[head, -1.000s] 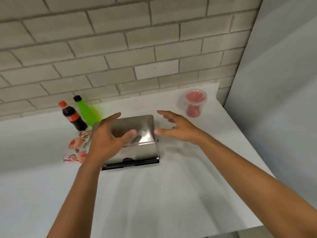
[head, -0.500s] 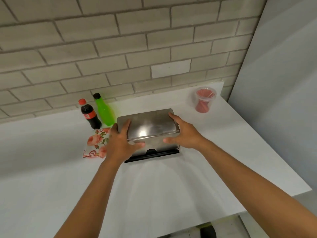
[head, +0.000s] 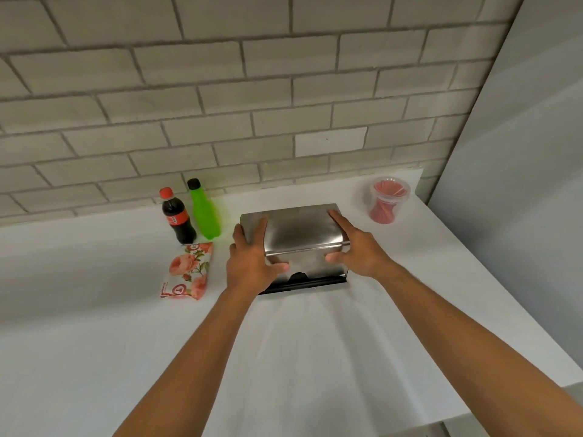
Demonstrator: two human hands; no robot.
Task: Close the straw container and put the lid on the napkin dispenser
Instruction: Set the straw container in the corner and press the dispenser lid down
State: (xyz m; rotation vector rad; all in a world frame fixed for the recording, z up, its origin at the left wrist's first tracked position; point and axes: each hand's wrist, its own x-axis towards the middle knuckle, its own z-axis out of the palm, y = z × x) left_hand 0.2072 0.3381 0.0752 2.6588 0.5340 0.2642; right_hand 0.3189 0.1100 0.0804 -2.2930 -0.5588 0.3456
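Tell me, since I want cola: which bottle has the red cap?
The dark bottle, left of the green bottle, whose cap is black.

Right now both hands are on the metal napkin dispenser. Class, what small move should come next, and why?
Probably press the lid down evenly until it seats. The left hand and right hand grip its two ends on the napkin dispenser, and a seam still shows along the front edge. The straw container stands apart at the back right.
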